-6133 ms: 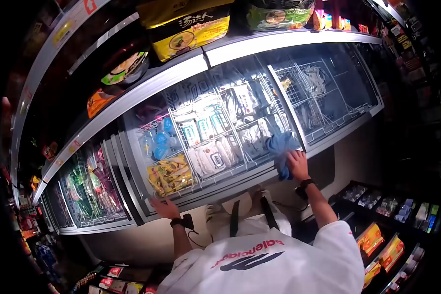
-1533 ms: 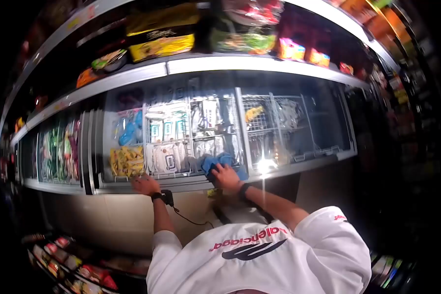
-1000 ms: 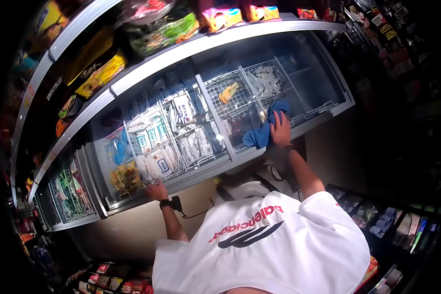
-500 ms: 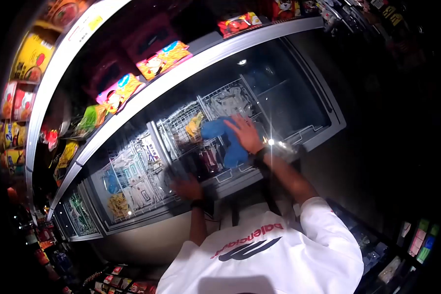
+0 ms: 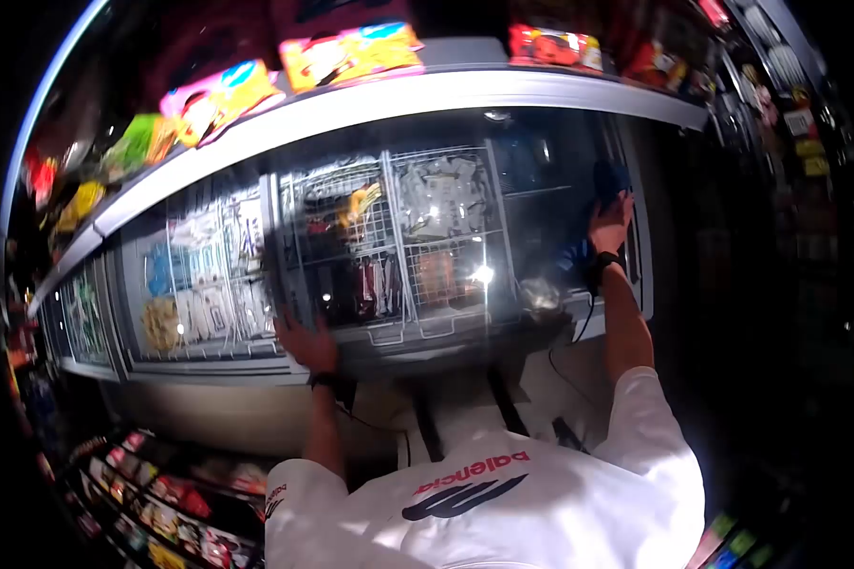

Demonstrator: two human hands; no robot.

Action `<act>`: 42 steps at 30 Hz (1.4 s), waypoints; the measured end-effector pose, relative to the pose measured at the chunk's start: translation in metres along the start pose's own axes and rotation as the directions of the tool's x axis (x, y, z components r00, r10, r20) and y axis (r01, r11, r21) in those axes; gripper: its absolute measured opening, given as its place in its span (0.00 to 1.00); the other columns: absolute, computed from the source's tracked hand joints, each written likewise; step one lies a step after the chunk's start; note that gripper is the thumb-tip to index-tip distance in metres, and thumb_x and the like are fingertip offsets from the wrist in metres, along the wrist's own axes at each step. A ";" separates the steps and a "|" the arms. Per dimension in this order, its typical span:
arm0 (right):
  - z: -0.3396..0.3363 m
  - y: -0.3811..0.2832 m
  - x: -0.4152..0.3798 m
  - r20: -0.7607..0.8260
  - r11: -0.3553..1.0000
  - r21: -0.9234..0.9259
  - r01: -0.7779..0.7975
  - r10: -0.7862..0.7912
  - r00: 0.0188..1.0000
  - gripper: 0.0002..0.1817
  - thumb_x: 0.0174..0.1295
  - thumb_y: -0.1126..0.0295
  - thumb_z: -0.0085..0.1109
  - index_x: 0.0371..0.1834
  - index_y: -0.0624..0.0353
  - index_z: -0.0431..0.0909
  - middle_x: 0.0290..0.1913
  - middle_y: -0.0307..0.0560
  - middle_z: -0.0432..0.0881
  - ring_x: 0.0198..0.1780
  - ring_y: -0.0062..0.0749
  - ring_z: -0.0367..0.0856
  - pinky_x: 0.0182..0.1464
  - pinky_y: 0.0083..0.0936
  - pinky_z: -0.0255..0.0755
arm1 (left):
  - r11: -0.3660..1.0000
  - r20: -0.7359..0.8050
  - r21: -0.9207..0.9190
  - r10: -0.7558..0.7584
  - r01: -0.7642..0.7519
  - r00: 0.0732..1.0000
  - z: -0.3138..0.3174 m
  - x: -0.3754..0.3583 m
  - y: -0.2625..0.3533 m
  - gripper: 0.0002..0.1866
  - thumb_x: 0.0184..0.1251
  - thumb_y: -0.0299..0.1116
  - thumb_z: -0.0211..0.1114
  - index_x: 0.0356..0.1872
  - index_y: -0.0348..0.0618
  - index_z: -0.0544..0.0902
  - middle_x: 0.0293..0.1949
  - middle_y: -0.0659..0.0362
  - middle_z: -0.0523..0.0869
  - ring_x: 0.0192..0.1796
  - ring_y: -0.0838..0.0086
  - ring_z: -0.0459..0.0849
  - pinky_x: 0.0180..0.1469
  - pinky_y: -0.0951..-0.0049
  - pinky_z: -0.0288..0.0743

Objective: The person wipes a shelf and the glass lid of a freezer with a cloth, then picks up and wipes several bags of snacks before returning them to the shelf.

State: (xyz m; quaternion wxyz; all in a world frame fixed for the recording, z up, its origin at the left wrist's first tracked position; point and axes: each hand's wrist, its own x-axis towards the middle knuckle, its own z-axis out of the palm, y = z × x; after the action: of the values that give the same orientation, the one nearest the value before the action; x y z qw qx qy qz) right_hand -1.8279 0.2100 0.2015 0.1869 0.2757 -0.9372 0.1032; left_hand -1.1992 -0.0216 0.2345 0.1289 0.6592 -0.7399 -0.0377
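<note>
My right hand (image 5: 610,228) presses on a dark blue cloth (image 5: 611,178) at the right end of the chest freezer's glass lid (image 5: 550,213). Part of the cloth is in shadow, and the hand covers more of it. My left hand (image 5: 306,343) rests at the front edge of the glass, left of the middle, with its fingers apart and nothing in them. Below the glass are wire baskets (image 5: 443,232) holding packaged goods.
A white shelf edge (image 5: 351,109) runs above the freezer's back, with bright snack packets (image 5: 351,55) on it. A cable (image 5: 569,375) hangs below my right wrist. Shelves of packets (image 5: 176,493) stand behind me at lower left. A crumpled clear plastic piece (image 5: 542,296) lies near the front edge.
My right hand has moved right with the blue cloth, from the middle of the glass to its right end. My left hand has shifted left along the front edge. The camera view has turned.
</note>
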 end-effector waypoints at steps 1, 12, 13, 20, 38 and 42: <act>0.018 -0.006 0.020 -0.005 0.999 -0.022 0.048 -0.048 0.999 0.42 0.75 0.48 0.53 0.80 0.70 0.57 0.78 0.74 0.60 0.79 0.65 0.59 0.82 0.47 0.53 | 0.997 0.040 -0.001 -0.078 0.078 0.996 -0.003 0.006 0.004 0.42 0.71 0.46 0.68 0.79 0.36 0.63 0.75 0.32 0.65 0.74 0.37 0.65 0.77 0.46 0.58; 0.107 -0.283 0.112 0.269 0.912 0.251 0.323 -0.387 0.882 0.16 0.67 0.60 0.52 0.38 0.59 0.87 0.40 0.57 0.89 0.43 0.59 0.87 0.44 0.53 0.78 | 0.998 -0.021 -0.055 -0.039 0.038 0.999 0.010 0.006 -0.010 0.46 0.68 0.52 0.69 0.81 0.46 0.61 0.76 0.33 0.60 0.77 0.38 0.60 0.77 0.40 0.51; 0.101 -0.329 0.086 0.174 0.878 0.342 0.335 -0.409 0.896 0.17 0.67 0.59 0.52 0.36 0.59 0.87 0.37 0.56 0.89 0.38 0.58 0.87 0.40 0.53 0.78 | 0.998 -0.021 -0.054 -0.042 0.041 0.999 0.011 0.007 -0.011 0.45 0.68 0.52 0.69 0.82 0.46 0.61 0.76 0.33 0.60 0.77 0.38 0.60 0.77 0.40 0.51; -0.064 -0.446 -0.147 -0.020 0.303 0.804 0.512 -0.846 0.533 0.31 0.67 0.64 0.57 0.72 0.64 0.71 0.79 0.65 0.63 0.80 0.58 0.61 0.83 0.49 0.51 | 0.995 -0.018 -0.089 -0.046 0.044 0.999 0.008 0.000 -0.015 0.41 0.72 0.49 0.65 0.81 0.46 0.62 0.76 0.35 0.62 0.78 0.39 0.59 0.78 0.42 0.51; 0.022 -0.220 -0.026 0.039 0.950 0.090 0.300 -0.305 0.952 0.33 0.75 0.54 0.52 0.76 0.66 0.64 0.75 0.74 0.65 0.75 0.69 0.65 0.75 0.53 0.62 | 0.990 -0.024 -0.120 -0.078 0.075 0.997 -0.006 0.010 -0.022 0.43 0.70 0.53 0.67 0.78 0.38 0.64 0.75 0.29 0.61 0.78 0.37 0.59 0.78 0.38 0.52; -0.006 -0.352 -0.070 0.080 0.937 0.167 0.306 -0.323 0.943 0.37 0.71 0.53 0.55 0.76 0.67 0.64 0.74 0.79 0.65 0.75 0.71 0.64 0.75 0.59 0.59 | 0.965 -0.010 -0.240 -0.112 0.106 0.994 -0.013 0.008 -0.027 0.44 0.71 0.54 0.65 0.80 0.39 0.61 0.77 0.29 0.58 0.80 0.38 0.55 0.78 0.37 0.48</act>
State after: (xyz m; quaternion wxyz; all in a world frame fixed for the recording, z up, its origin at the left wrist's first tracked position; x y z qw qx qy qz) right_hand -1.5764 -0.0458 0.2106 0.1293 0.4407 -0.8789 0.1285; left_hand -1.1709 -0.0315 0.2424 0.2140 0.6790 -0.6909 -0.1257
